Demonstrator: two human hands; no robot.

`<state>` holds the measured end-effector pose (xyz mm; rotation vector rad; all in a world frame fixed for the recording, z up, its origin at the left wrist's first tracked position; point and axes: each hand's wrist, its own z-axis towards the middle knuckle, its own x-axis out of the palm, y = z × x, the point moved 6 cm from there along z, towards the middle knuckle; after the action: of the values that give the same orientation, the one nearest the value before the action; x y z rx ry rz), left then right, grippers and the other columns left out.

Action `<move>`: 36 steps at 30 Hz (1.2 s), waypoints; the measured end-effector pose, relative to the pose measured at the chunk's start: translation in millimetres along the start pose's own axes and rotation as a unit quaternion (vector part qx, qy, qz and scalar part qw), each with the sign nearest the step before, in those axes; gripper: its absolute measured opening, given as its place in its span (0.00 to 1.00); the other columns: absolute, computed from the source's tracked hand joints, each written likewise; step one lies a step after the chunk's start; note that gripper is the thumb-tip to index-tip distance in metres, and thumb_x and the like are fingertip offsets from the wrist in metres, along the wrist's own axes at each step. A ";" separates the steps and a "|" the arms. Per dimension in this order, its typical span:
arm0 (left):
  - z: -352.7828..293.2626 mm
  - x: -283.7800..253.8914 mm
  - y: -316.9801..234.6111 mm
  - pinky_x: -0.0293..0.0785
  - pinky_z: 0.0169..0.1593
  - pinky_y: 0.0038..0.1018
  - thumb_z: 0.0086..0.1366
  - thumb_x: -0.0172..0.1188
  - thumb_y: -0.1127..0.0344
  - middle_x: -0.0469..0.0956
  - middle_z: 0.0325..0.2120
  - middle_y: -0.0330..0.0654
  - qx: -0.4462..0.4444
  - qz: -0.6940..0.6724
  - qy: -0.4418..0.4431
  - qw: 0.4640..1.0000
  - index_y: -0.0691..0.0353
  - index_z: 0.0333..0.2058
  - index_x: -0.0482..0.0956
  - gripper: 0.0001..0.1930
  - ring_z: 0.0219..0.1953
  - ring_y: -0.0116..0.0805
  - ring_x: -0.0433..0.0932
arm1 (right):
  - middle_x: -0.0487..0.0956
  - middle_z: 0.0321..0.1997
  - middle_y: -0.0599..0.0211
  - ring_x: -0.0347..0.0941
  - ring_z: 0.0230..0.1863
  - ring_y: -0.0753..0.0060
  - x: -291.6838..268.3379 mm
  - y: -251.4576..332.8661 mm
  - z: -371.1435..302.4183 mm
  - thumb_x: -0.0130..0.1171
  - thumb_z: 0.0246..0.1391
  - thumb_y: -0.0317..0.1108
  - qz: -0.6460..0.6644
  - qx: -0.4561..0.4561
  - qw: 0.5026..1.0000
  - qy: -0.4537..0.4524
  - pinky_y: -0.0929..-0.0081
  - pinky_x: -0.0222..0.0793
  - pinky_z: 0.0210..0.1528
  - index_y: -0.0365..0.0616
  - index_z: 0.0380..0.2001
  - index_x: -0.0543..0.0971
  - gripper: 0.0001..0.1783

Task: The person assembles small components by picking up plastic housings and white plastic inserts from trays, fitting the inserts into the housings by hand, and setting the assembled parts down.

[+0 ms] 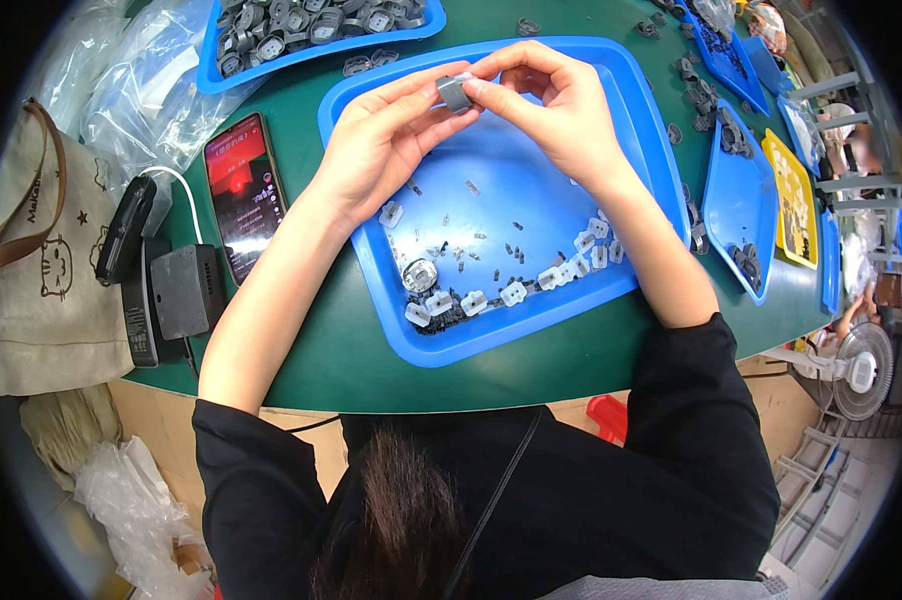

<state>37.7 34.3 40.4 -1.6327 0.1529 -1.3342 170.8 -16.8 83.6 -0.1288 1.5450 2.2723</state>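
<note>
Between my two hands, above the far half of a blue tray, is a small grey plastic housing. My left hand pinches it from the left with thumb and fingertips. My right hand grips its right side, thumb against it; a bit of white shows at the fingertips there. Below, in the tray, lie several translucent white plastic pieces along the near and right sides. Tiny black parts are heaped in the near left corner, with others scattered. A round clear-and-metal piece rests by that corner.
A second blue tray full of grey housings stands at the far left. Left of my tray lie a lit phone, dark boxes and a canvas bag. Rightward are loose grey parts, a blue tray and a yellow tray.
</note>
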 end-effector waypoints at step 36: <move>0.3 1.1 3.0 0.71 0.56 0.30 0.66 0.51 0.70 0.72 0.47 0.53 0.008 0.058 -0.004 0.998 0.73 0.55 0.64 0.20 0.48 0.39 0.75 | 0.76 0.26 0.68 0.71 0.26 0.76 -1.4 26.1 -1.7 0.66 0.42 0.34 -0.179 -0.134 0.974 -0.045 0.80 0.68 0.30 0.42 0.25 0.80 0.09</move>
<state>39.7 32.3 39.0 -1.5912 0.2285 -1.2376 162.3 -27.0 106.2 -0.3438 1.0633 2.1468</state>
